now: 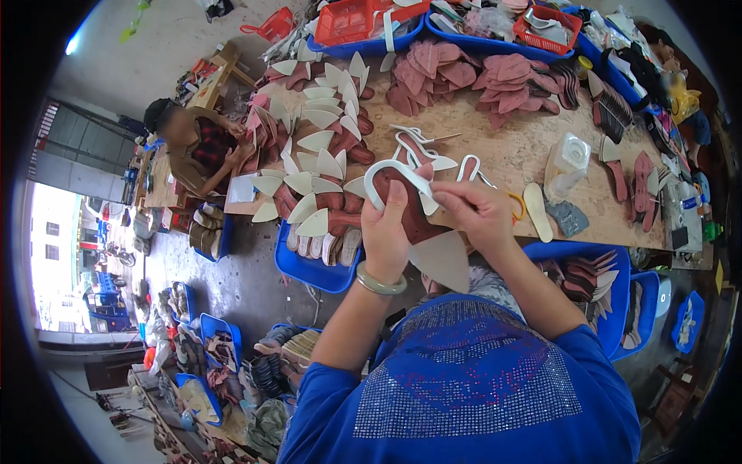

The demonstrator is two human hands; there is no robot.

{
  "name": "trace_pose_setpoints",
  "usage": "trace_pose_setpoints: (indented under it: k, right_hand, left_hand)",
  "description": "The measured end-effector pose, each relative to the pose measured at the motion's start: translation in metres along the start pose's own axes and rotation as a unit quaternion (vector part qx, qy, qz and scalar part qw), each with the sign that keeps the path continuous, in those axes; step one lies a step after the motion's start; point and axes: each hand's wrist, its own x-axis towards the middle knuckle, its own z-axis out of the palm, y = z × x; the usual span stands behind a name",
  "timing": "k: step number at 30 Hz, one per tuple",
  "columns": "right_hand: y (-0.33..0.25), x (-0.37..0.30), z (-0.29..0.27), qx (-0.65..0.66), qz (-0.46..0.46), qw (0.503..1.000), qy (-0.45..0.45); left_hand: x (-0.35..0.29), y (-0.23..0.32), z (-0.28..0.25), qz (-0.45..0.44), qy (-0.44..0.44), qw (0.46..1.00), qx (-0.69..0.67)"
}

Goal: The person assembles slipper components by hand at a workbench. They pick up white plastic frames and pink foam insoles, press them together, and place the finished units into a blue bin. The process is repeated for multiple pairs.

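Note:
My left hand, with a pale bangle at its wrist, grips a dark red shoe upper above the near table edge. A white strip curves around the upper's rim. To the right, my right hand is closed, its thumb and finger pinching the end of this strip. A pale grey pointed flap hangs from the upper between my hands. Just beyond lie more white strips and a thin pointed stick. Yellow-handled scissors rest beside my right hand, partly hidden by it.
Red uppers with pale flaps fill the table's left side; red pieces are heaped at the back. A beige insole, grey cloth and clear plastic container lie right. Blue bins stand below. Another person works at far left.

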Motion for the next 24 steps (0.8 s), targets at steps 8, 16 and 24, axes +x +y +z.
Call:
trace_pose_setpoints:
  k: [8,16,24]
  right_hand:
    - [0.001,-0.013,0.014,-0.159,-0.172,0.972,0.031]
    - [-0.001,-0.017,0.016,-0.071,-0.032,0.996,-0.051]
    - [-0.003,-0.015,-0.026,0.037,0.25,0.955,-0.156]
  left_hand:
    - [-0.013,-0.008,0.004,0.042,0.024,0.999,0.009]
    - [-0.017,-0.008,-0.006,0.002,0.008,0.996,0.093]
    - [-0.015,-0.006,-0.019,-0.003,0.048,0.995,0.088]
